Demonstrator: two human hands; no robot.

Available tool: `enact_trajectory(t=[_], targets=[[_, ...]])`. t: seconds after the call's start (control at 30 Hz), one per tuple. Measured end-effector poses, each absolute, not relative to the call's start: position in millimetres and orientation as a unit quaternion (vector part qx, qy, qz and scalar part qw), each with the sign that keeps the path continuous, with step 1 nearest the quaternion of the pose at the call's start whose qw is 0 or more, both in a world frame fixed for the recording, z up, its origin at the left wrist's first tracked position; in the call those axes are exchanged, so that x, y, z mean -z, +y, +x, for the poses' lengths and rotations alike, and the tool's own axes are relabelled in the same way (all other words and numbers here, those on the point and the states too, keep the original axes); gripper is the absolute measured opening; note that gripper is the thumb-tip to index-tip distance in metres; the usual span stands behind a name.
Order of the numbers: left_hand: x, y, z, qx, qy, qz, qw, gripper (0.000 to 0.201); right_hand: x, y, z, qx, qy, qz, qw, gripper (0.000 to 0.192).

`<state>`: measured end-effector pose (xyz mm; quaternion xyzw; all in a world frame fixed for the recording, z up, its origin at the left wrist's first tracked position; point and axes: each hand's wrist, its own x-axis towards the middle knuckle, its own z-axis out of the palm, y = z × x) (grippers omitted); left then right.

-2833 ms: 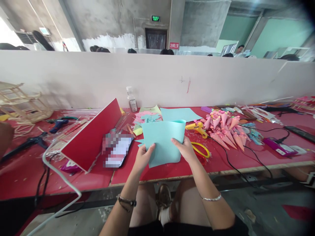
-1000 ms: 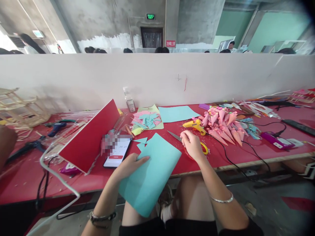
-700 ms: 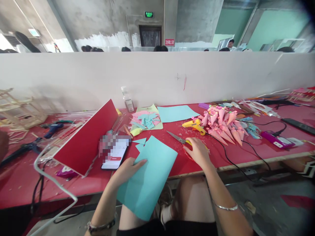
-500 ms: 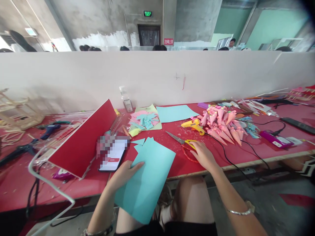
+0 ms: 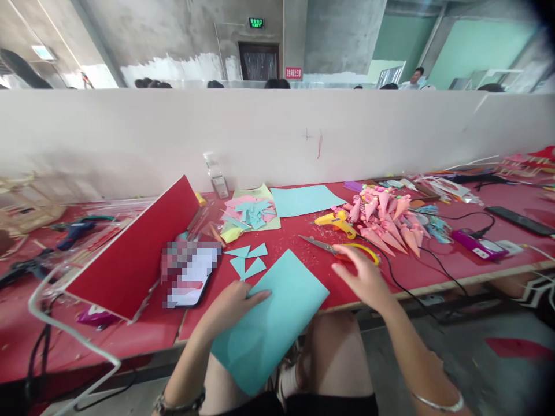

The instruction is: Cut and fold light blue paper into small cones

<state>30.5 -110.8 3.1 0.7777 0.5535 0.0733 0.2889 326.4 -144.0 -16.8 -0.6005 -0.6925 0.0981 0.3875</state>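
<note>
Left hand [image 5: 232, 303] pinches teal sheet [image 5: 277, 315] hanging over red table [image 5: 416, 271] edge, right hand [image 5: 364, 277] spread open just beside yellow-handled scissors [image 5: 342, 249] — best to seat fingers fully in loops, keep sheet pinned flat.

Phone [image 5: 188, 274] screen pixelated, unreadable; right hand [image 5: 364, 277] covers scissors [image 5: 342, 249] handle; wooden frame [image 5: 21, 202] blurred.

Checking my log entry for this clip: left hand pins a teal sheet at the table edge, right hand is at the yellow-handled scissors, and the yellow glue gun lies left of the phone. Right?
Not quite. In the head view the yellow glue gun lies right of the phone, beside the pink cones. The left hand pinning the teal sheet and the right hand at the scissors stand.
</note>
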Motion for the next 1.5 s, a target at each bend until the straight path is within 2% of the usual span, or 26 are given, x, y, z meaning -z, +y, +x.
enact_trajectory(t=[0.07, 0.13, 0.27, 0.43, 0.57, 0.67, 0.9, 1.03, 1.13, 1.27, 1.37, 1.5], targets=[[-9, -110, 37, -0.064, 0.539, 0.789, 0.288, 0.048, 7, -146, 297, -0.2, -0.714, -0.55, 0.384, 0.04], [-12, -110, 41, -0.053, 0.535, 0.79, 0.295, 0.05, 4, -144, 276, -0.249, -0.709, -0.543, 0.376, 0.03], [-9, -113, 42, -0.05, 0.545, 0.785, 0.29, 0.049, 10, -136, 264, -0.272, -0.697, -0.554, 0.364, 0.038], [-3, -113, 38, -0.038, 0.546, 0.794, 0.265, 0.044, 20, -129, 267, -0.268, -0.687, -0.56, 0.378, 0.038], [-1, -107, 34, -0.008, 0.532, 0.815, 0.228, 0.045, 33, -120, 270, -0.24, -0.686, -0.582, 0.365, 0.037], [2, -101, 32, -0.014, 0.54, 0.824, 0.175, 0.038, 44, -112, 272, -0.197, -0.68, -0.614, 0.348, 0.037], [6, -92, 24, -0.003, 0.577, 0.805, 0.136, 0.031, 53, -106, 267, -0.091, -0.655, -0.708, 0.247, 0.034], [7, -96, 27, -0.024, 0.601, 0.799, 0.004, 0.027, 49, -103, 261, -0.028, -0.649, -0.735, 0.195, 0.031], [14, -105, 46, -0.098, 0.544, 0.829, -0.083, 0.036, 49, -99, 256, -0.008, -0.648, -0.741, 0.177, 0.028], [36, -120, 80, -0.099, 0.435, 0.895, -0.03, 0.039, 51, -95, 252, 0.008, -0.646, -0.747, 0.157, 0.028], [51, -127, 87, -0.093, 0.427, 0.899, 0.011, 0.04, 53, -95, 251, 0.017, -0.646, -0.748, 0.15, 0.028], [60, -129, 72, -0.1, 0.422, 0.901, 0.015, 0.044, 56, -94, 252, 0.022, -0.634, -0.762, 0.129, 0.026]])
